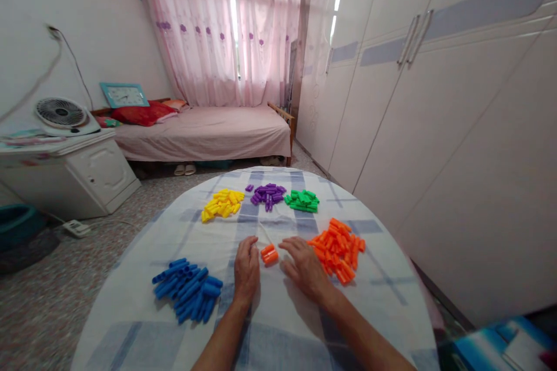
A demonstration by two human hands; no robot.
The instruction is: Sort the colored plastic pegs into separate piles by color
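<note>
A few orange tubes [269, 255] lie together on the cloth-covered table [278, 336], between my two hands. My left hand [247, 269] rests just left of them, its fingers close together and pointing forward; whether anything is inside is hidden. On their right, my right hand [304, 264] has its fingers apart and holds nothing. It is beside a large pile of orange tubes [337, 248]. Blue tubes [189, 290] are heaped at the left. Yellow tubes [223, 204], purple tubes [268, 194] and green tubes [302, 201] form separate piles at the far side.
Beyond the round table stands a bed [209, 130] with a red pillow. A white cabinet [104, 171] carrying a fan [61, 112] is at the left. Wardrobes [404, 127] line the right, and a blue box [500, 348] sits at the lower right.
</note>
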